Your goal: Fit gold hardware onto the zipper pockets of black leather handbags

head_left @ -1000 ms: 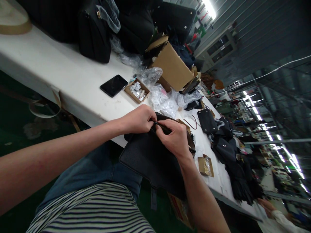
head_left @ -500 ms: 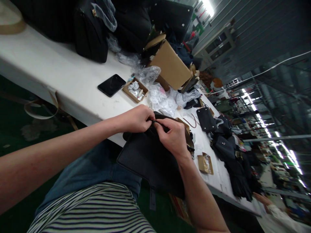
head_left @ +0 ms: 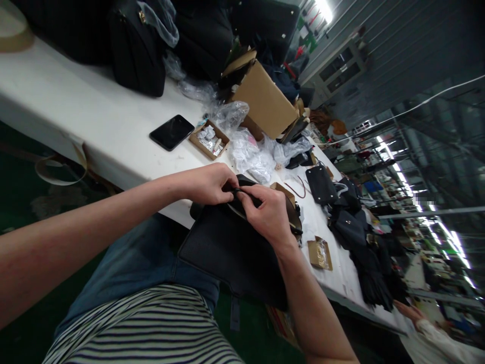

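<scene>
A black handbag [head_left: 235,253] leans over the table's edge against my lap, its flap hanging toward me. My left hand [head_left: 214,183] is closed, its fingertips pinching the bag's upper edge. Right beside it my right hand [head_left: 265,210] also pinches that edge, thumb against the fingers. The two sets of fingertips nearly meet at a thin black strip. Behind my right hand part of the bag's opening shows a brownish lining. What exactly lies between the fingertips is too small to make out.
A phone [head_left: 172,132] and a small box of fittings [head_left: 209,139] lie on the white table [head_left: 113,121]. Beyond are plastic wrapping [head_left: 252,156], a cardboard box [head_left: 265,98] and several black bags [head_left: 138,55]. Another small box [head_left: 319,254] stands at right. A co-worker's hand [head_left: 409,311] shows lower right.
My left hand has shifted slightly and its fingers have loosened a little at the bag's edge. More of the light-coloured edge of the opening shows. My right hand keeps its pinch.
</scene>
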`<state>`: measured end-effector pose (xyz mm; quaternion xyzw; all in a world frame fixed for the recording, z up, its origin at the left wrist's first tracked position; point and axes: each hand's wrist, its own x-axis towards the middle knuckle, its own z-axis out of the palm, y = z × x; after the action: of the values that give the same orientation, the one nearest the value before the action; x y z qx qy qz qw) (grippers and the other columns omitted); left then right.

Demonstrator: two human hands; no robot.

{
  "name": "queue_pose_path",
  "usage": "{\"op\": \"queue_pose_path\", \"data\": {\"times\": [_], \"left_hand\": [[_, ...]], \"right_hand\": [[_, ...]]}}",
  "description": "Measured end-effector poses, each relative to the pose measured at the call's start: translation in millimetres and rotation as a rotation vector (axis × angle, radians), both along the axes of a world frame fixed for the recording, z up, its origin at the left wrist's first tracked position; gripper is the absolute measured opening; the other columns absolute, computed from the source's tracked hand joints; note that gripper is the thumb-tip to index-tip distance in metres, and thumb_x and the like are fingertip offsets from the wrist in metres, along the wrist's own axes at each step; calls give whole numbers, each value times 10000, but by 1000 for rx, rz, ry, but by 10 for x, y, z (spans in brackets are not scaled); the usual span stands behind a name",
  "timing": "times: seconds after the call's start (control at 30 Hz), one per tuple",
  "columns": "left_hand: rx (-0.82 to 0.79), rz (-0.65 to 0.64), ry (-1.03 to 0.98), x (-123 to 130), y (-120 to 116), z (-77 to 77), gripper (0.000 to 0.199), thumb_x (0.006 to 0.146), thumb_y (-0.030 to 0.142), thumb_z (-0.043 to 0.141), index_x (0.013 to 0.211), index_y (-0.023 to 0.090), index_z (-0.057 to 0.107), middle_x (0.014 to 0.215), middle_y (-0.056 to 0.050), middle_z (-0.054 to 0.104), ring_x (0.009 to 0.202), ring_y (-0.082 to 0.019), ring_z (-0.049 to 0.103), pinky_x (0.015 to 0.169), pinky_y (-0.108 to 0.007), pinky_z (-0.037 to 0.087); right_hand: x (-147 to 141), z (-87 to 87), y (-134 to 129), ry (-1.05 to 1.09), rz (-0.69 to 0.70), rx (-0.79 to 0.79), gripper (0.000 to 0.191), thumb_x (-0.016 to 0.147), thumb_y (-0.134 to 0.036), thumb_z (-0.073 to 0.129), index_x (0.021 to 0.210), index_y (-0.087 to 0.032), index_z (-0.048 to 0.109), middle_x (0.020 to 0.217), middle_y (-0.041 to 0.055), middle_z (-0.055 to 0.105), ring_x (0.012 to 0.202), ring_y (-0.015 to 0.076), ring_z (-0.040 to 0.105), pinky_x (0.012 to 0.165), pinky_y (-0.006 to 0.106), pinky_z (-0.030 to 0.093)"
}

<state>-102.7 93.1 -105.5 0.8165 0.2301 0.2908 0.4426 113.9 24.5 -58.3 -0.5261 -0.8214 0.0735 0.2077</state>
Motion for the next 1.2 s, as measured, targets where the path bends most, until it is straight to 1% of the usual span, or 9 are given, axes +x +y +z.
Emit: {"op": "queue_pose_path", "data": {"times": [0.1,0.27,0.4,0.5,0.57,0.67,0.83,1.03,1.2], "left_hand": [[-10,8,5,21,6,-15,225,820,196,653,918,144,848,662,-9,691,601,-147,555,558,-294,312],[-13,153,-17,94,-27,-55,237,780,137,630,869,136,849,688,-23,731,622,-150,589,580,-289,348],[4,229,-44,123,-58,-79,224,738,119,662,846,142,856,674,-20,731,621,-152,595,576,-290,351],[38,271,-51,120,-84,-75,204,728,116,672,823,146,850,652,-14,712,604,-146,572,570,-294,338],[41,291,-69,116,-104,-69,192,738,122,670,813,143,846,652,-15,709,604,-143,570,570,-293,336],[0,287,-118,121,-125,-73,210,752,127,658,828,134,854,661,-15,717,609,-141,586,568,-286,337],[-45,263,-179,154,-106,-126,209,748,138,666,830,136,858,700,-23,745,657,-160,633,577,-269,366],[-38,267,-166,156,-63,-179,185,780,179,700,859,140,862,697,-23,740,642,-153,620,566,-262,358],[1,234,-136,157,-73,-179,159,788,177,709,851,143,851,661,-3,709,608,-128,566,554,-258,335]], "right_hand": [[13,-9,12,-4,1,-1,159,1032,-240,724,1080,-251,876,965,48,844,876,252,794,795,377,569],[27,-4,30,2,11,1,154,1037,-251,724,1063,-263,875,974,48,846,871,250,792,805,374,580],[24,16,25,1,26,-3,159,1051,-250,717,1059,-258,876,964,48,839,865,243,785,806,374,583],[54,20,20,26,62,-4,171,1070,-253,702,1103,-247,869,1001,53,844,898,240,797,824,372,596],[93,13,10,57,88,-6,187,1055,-276,740,1203,-246,849,1108,61,855,976,250,815,881,378,625],[147,-9,-24,78,97,37,333,979,-305,840,1308,-257,808,1221,71,849,1069,279,822,984,419,654],[144,-36,-61,139,72,90,139,1016,-253,762,1123,-263,850,1115,67,860,1006,264,827,941,423,678],[171,-26,49,98,119,44,166,1046,-241,715,1132,-237,856,1092,83,853,986,249,816,898,393,662],[263,7,193,155,133,-93,134,998,-202,771,1070,-252,872,1049,30,872,953,230,825,874,365,646]]}}
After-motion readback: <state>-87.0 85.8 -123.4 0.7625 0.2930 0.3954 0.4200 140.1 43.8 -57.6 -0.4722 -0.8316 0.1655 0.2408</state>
